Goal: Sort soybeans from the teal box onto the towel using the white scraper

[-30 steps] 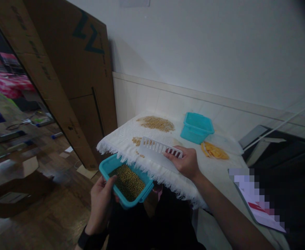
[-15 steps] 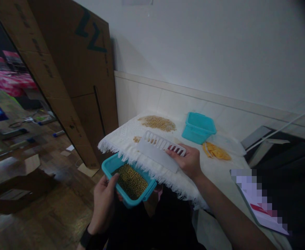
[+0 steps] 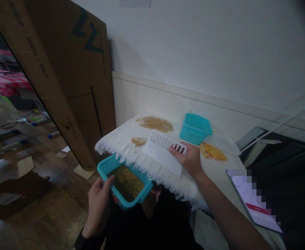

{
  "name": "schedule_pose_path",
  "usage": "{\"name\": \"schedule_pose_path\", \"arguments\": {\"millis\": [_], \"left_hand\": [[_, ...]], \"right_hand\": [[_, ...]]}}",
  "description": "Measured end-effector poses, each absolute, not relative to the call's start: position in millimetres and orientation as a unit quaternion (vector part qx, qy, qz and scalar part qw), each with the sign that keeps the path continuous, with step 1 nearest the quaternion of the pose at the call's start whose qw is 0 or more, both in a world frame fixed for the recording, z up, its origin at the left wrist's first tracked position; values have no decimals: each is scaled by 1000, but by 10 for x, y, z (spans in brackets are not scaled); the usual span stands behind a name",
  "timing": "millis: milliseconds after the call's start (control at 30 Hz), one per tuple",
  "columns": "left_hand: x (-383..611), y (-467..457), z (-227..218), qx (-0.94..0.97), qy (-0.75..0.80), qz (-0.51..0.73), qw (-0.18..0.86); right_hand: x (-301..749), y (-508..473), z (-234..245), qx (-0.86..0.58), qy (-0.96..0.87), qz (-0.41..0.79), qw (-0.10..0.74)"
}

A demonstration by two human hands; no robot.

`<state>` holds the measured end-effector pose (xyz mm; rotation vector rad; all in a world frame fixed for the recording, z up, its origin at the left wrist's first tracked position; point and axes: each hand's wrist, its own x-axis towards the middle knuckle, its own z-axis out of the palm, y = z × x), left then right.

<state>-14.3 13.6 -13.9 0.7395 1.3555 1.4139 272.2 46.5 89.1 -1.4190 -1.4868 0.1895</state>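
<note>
Below the front edge of the table, my left hand [image 3: 100, 203] grips the near-left rim of a turquoise plastic container [image 3: 145, 194], thumb over the rim. Soybeans [image 3: 129, 182] cover its bottom. Over the fringed white cloth [image 3: 116, 137], my right hand [image 3: 190, 159] is closed around the slotted handle of a white plastic scraper [image 3: 163, 156]. Just left of the scraper lies a small heap of soybeans [image 3: 137, 141]. Farther back on the cloth a larger pile of soybeans [image 3: 156, 123] is spread out.
A second turquoise container [image 3: 195, 130] stands toward the wall, beside a yellow cloth [image 3: 213, 152] and a clear lid [image 3: 224, 144]. At the right edge rests a tablet-like screen [image 3: 254, 205], partly pixelated. A tall cardboard box [image 3: 71, 76] rises on the left.
The scraper has shifted slightly right and toward me, uncovering more of the small soybean heap. The view has turned a little; my left hand keeps its grip on the container.
</note>
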Motion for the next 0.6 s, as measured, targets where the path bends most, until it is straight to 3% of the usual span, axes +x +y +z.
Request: {"name": "schedule_pose_path", "arguments": {"millis": [167, 600], "left_hand": [[-157, 134, -162, 311, 561, 583, 499], [-173, 139, -187, 316, 554, 580, 506]], "right_hand": [[2884, 511, 921, -611, -578, 65, 537], [2691, 549, 807, -598, -618, 71, 506]]}}
